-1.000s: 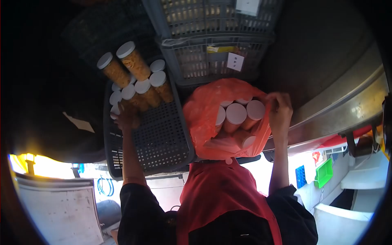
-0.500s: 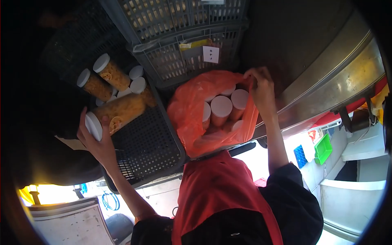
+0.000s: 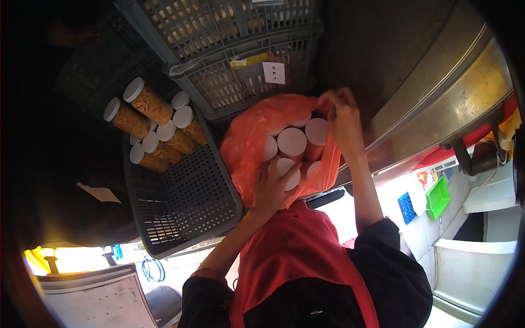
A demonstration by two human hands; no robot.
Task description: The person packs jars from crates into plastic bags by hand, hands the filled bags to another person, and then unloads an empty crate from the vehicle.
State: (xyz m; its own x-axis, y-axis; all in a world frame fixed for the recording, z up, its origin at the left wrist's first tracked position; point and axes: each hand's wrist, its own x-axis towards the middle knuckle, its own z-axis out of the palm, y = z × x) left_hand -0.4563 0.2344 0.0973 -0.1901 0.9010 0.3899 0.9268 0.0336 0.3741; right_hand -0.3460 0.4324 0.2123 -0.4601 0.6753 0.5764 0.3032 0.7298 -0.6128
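Observation:
A red plastic bag (image 3: 246, 131) stands open in front of me, with several white-lidded jars (image 3: 292, 142) upright inside. My left hand (image 3: 268, 190) is at the near side of the bag, fingers around the white lid of one jar (image 3: 287, 173); the jar's body is hidden in the bag. At the bag's right rim, my right hand (image 3: 344, 112) pinches the plastic and keeps the mouth spread. To the left, a dark grey basket (image 3: 191, 202) holds several clear jars of golden-brown snack (image 3: 149, 105), lying tilted at its far end.
Stacked grey crates (image 3: 219, 82) rise behind the bag, one bearing a white paper label (image 3: 274, 72). A metal ledge (image 3: 432, 104) runs along the right. Below it, a green tray (image 3: 437, 198) and a white bin (image 3: 476, 268) are visible lower right.
My left hand has carried a snack jar from the basket rightward and down into the red bag. My right hand still grips the bag's rim.

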